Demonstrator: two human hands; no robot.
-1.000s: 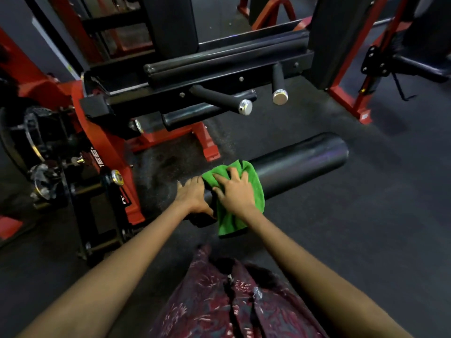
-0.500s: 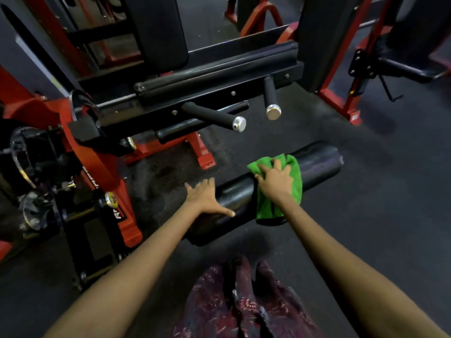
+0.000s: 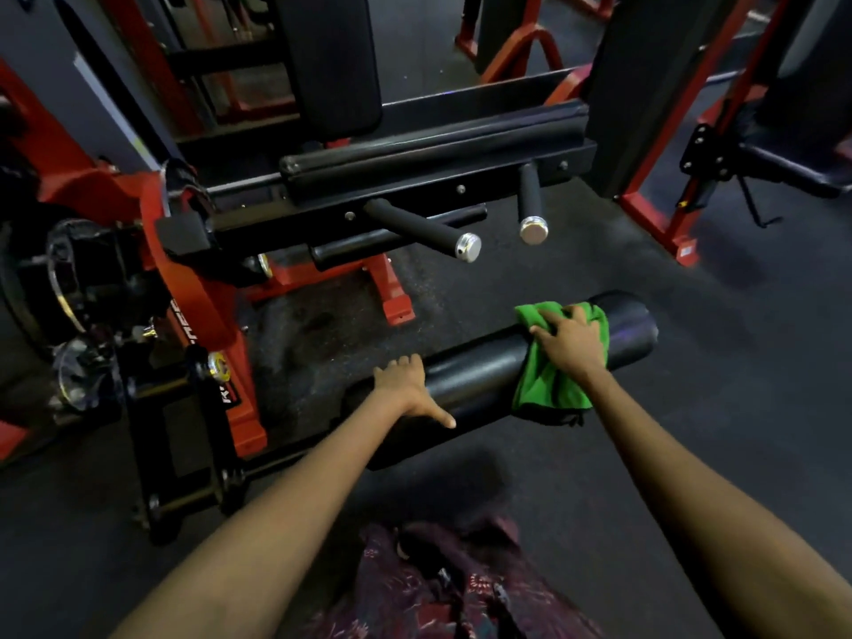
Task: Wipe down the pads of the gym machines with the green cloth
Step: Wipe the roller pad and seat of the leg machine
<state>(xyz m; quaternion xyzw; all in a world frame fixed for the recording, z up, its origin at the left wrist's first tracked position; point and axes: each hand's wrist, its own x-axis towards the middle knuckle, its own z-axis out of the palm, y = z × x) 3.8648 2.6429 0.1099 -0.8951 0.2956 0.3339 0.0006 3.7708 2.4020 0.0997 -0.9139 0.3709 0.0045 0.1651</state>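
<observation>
Cloth, green and bunched, drapes over the black roller pad right of the frame's centre, close to the pad's far end. The right hand presses it down with fingers spread flat, pinching nothing. The left hand rests open on the bare pad nearer the centre (thumb stretched along the front). Two chrome-capped handles jut from the red frame above.
</observation>
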